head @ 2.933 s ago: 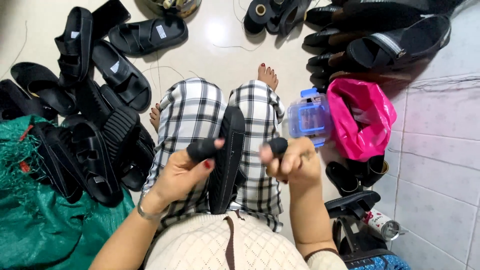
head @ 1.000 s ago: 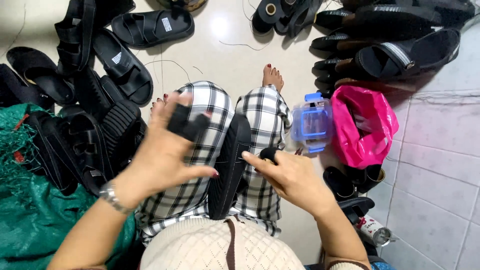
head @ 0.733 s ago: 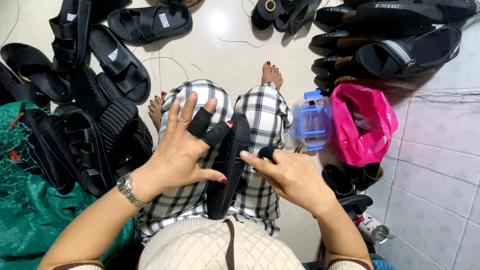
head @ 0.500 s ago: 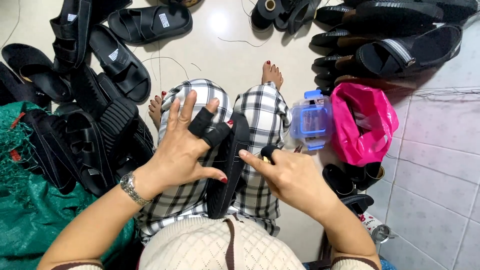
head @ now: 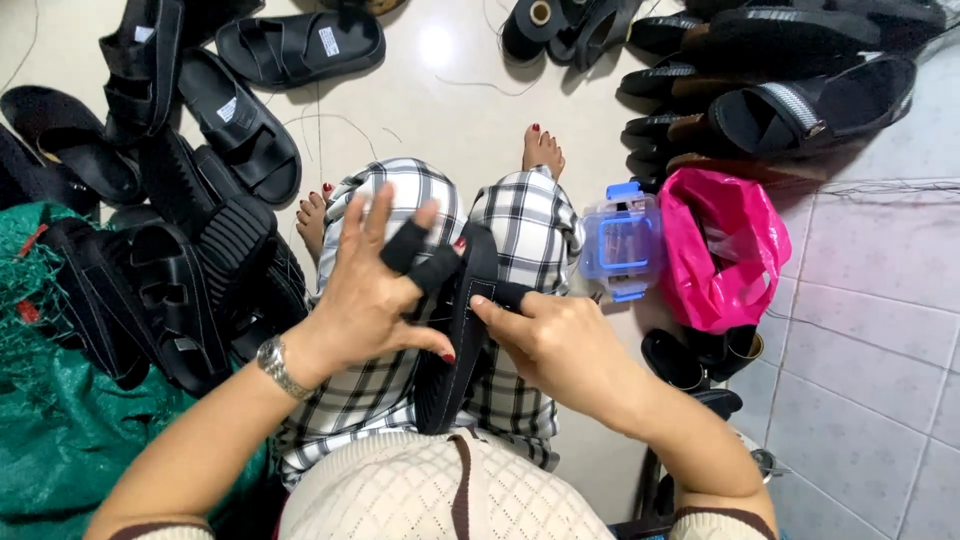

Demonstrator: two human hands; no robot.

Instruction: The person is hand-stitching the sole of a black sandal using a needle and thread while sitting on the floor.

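Note:
A black sandal (head: 452, 350) stands on its edge between my knees, over checked trousers. My left hand (head: 372, 290) rests against its left side with fingers spread; black guards cover two fingertips. My right hand (head: 560, 345) presses on the right side of the sandal, its black-capped forefinger on the strap near the top. Both hands grip the sandal between them.
A heap of black sandals (head: 190, 250) lies to the left on a green net sack (head: 50, 430). More sandals (head: 780, 90) lie at the upper right. A clear box with a blue lid (head: 622, 243) and a pink plastic bag (head: 722, 250) sit right of my knee.
My left hand came down from above the knee onto the sandal's left side. My right hand moved up along the sandal's right edge.

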